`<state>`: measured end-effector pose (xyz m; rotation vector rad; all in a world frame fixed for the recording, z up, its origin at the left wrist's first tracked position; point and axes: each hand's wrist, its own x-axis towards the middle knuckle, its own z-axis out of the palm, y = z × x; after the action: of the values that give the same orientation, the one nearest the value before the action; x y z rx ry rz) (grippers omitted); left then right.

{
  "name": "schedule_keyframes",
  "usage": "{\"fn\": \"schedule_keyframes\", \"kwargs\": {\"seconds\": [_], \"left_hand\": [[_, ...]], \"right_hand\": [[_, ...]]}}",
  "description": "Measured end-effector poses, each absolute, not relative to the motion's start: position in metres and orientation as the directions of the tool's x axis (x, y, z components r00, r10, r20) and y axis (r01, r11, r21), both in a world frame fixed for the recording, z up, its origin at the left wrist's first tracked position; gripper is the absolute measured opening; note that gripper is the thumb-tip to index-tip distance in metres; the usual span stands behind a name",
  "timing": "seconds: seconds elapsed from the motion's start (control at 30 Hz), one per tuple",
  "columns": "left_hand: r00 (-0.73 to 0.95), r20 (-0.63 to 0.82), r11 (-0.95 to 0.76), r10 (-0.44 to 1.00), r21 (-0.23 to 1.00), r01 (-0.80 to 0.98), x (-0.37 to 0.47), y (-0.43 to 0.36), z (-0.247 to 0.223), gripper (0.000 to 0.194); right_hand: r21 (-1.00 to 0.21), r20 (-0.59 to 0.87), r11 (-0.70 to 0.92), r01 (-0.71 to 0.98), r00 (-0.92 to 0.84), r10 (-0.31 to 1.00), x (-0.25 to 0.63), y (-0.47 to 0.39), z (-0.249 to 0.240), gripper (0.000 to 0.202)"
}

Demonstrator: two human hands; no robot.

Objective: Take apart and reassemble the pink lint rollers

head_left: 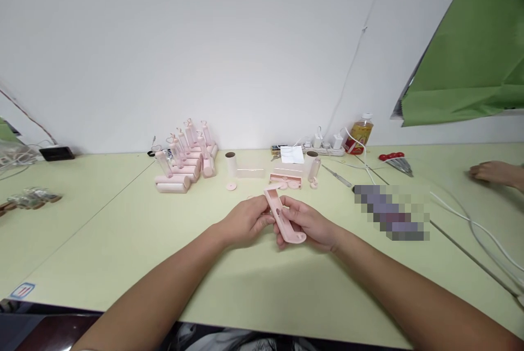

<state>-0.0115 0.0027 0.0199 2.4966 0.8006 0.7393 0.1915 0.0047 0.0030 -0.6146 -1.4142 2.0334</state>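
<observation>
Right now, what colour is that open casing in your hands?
The casing is pale pink, seen best in the head view.

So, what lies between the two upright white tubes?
In the head view, two clear plastic pieces and a white paper sheet show between the tubes, with an open pink case slightly in front.

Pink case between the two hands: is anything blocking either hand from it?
Nothing visible is. The right hand grips the pink case directly, the left hand is right at its side, and the small pink box lies beyond.
</observation>
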Motion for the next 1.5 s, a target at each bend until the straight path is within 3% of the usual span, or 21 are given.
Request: {"fn": "schedule_keyframes", "kwargs": {"seconds": [0.13, 0.3, 0.43, 0.57, 0.7, 0.77, 0.83, 0.93, 1.0, 1.07, 1.23, 1.33, 1.4, 1.5], "left_hand": [[0.701, 0.374, -0.78, 0.607, 0.449, 0.436, -0.009, 0.0, 0.013, 0.031], [0.655, 0.401, -0.765, 0.64, 0.406, 0.499, -0.008, -0.001, 0.007, 0.032], [0.637, 0.407, -0.754, 0.654, 0.417, 0.507, -0.007, -0.003, 0.01, 0.031], [0.568, 0.364, -0.669, 0.738, 0.504, 0.546, -0.009, 0.002, 0.01, 0.03], [0.318, 0.383, -0.497, 0.867, 0.664, 0.558, -0.019, 0.019, 0.004, 0.027], [0.214, 0.419, -0.469, 0.882, 0.745, 0.474, -0.024, 0.027, 0.002, 0.027], [0.144, 0.427, -0.449, 0.893, 0.821, 0.353, -0.026, 0.031, 0.002, 0.027], [0.124, 0.371, -0.387, 0.92, 0.909, 0.154, -0.025, 0.029, 0.006, 0.027], [0.137, 0.316, -0.328, 0.939, 0.942, 0.07, -0.022, 0.025, 0.011, 0.027], [0.15, 0.291, -0.302, 0.945, 0.952, 0.052, -0.02, 0.021, 0.014, 0.03], [0.137, 0.324, -0.327, 0.936, 0.945, -0.002, -0.017, 0.021, 0.013, 0.034], [0.095, 0.295, -0.287, 0.951, 0.954, -0.088, -0.015, 0.022, 0.013, 0.037], [0.088, 0.277, -0.26, 0.957, 0.951, -0.165, -0.012, 0.02, 0.015, 0.04], [0.13, 0.269, -0.227, 0.954, 0.935, -0.272, -0.007, 0.015, 0.017, 0.044]], "right_hand": [[-0.939, -0.035, -0.271, -0.21, -0.728, 0.685, 0.189, 0.005, -0.004, 0.03], [-0.962, -0.013, -0.201, -0.187, -0.702, 0.712, 0.189, 0.005, -0.003, 0.058], [-0.966, -0.016, -0.184, -0.182, -0.665, 0.746, 0.187, 0.004, 0.0, 0.06], [-0.964, -0.021, -0.176, -0.201, -0.601, 0.799, 0.187, 0.003, 0.005, 0.062], [-0.983, 0.065, -0.04, -0.18, -0.543, 0.837, 0.191, 0.004, 0.012, 0.052], [-0.995, 0.098, 0.089, -0.04, -0.463, 0.881, 0.194, 0.006, 0.013, 0.041], [-0.943, 0.118, 0.222, 0.25, -0.371, 0.921, 0.197, 0.011, 0.011, 0.03], [-0.682, 0.144, 0.327, 0.654, -0.317, 0.937, 0.201, 0.02, 0.005, 0.025], [-0.539, 0.158, 0.355, 0.764, -0.322, 0.933, 0.202, 0.023, 0.001, 0.022], [-0.475, 0.173, 0.362, 0.802, -0.318, 0.932, 0.201, 0.025, -0.001, 0.018], [-0.473, 0.153, 0.347, 0.81, -0.312, 0.938, 0.198, 0.024, -0.004, 0.02], [-0.522, 0.29, 0.407, 0.75, -0.292, 0.911, 0.196, 0.021, -0.002, 0.03], [-0.6, 0.369, 0.464, 0.652, -0.289, 0.884, 0.193, 0.015, 0.001, 0.032], [-0.81, 0.304, 0.423, 0.405, -0.327, 0.895, 0.186, 0.004, 0.005, 0.035]]}}
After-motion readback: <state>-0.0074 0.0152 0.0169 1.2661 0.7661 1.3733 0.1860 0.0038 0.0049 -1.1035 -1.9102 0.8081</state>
